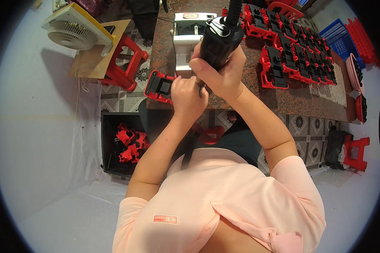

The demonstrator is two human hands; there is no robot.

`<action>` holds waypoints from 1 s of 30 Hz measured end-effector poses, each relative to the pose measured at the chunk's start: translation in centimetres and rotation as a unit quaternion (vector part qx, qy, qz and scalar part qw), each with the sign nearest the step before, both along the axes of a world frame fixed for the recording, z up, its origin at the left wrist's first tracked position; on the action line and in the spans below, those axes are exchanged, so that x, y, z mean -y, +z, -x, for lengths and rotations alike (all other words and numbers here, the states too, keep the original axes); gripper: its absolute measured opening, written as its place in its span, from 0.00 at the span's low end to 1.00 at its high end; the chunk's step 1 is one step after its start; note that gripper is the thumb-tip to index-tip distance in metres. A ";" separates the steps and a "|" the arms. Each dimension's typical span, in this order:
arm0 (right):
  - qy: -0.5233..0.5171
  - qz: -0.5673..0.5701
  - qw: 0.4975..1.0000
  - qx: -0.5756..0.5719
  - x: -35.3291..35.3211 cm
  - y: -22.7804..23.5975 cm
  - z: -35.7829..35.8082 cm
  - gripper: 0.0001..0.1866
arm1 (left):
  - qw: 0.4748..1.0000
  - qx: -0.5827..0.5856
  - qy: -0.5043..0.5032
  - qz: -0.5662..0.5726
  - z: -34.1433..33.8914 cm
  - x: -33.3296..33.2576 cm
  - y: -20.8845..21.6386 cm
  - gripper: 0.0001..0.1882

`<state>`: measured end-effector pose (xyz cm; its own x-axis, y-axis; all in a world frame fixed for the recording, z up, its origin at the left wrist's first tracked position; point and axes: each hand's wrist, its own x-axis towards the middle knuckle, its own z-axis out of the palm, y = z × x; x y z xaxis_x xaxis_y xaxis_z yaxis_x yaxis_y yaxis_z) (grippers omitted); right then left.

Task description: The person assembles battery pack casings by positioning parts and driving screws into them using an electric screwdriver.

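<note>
White-draped walls and a patterned tile floor (316,124) frame a speckled stone table (299,101), where a person in a pale pink shirt (236,189) works with both hands. The red-and-black plastic piece (158,86) lies at the table's near edge, left of center in the frame, its long axis running roughly left to right with a slight downward slope. The left hand (188,99) is the nearer, covering its right end with fingers curled; whether they pinch the piece or something hidden cannot be told. To the upper right of the piece, the right hand (223,74) wraps closed around a black power screwdriver (217,46), which slants down toward the left hand, its tip out of sight. Just beyond stands a white machine (189,41); rows of similar pieces (278,63) fill the table's upper right. At lower left, a black bin (107,126) holds jumbled red parts (131,145). Along the right side sit a blue basket (335,38), a pink basket (351,69) with black parts inside and a red tray (359,110) with more. At upper left, a fan (71,34) rests on a board above a red stool (128,59).
</note>
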<state>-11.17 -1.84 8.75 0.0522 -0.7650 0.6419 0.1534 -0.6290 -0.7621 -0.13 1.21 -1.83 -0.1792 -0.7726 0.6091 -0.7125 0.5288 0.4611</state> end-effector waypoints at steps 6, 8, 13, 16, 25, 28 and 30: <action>-0.025 0.000 0.999 -0.028 -0.1 -0.2 -0.4 0.29 | 1.000 -0.012 -0.003 -0.025 -0.1 0.2 -0.8 0.26; -0.030 0.002 0.999 -0.037 0.2 -0.2 -0.4 0.29 | 1.000 -0.017 0.001 -0.023 0.1 0.1 -0.4 0.27; -0.023 0.003 0.999 -0.033 0.6 -0.5 -0.3 0.29 | 0.999 -0.030 0.023 0.000 0.3 0.1 -0.6 0.31; -0.010 0.028 0.999 -0.034 0.9 -0.8 -0.3 0.26 | 0.999 -0.015 0.019 -0.027 0.2 0.1 -1.3 0.31; -0.016 0.105 0.993 0.057 5.5 -1.7 1.2 0.13 | 0.993 0.026 -0.042 -0.103 -2.2 -1.5 2.2 0.34; -0.032 0.100 0.993 0.045 5.6 -2.3 0.6 0.13 | 0.974 0.108 -0.102 -0.170 -5.4 -2.2 2.9 0.39; -0.043 0.069 0.995 0.061 5.5 -2.8 0.1 0.19 | 0.970 0.136 -0.110 -0.168 -6.7 -1.8 2.1 0.41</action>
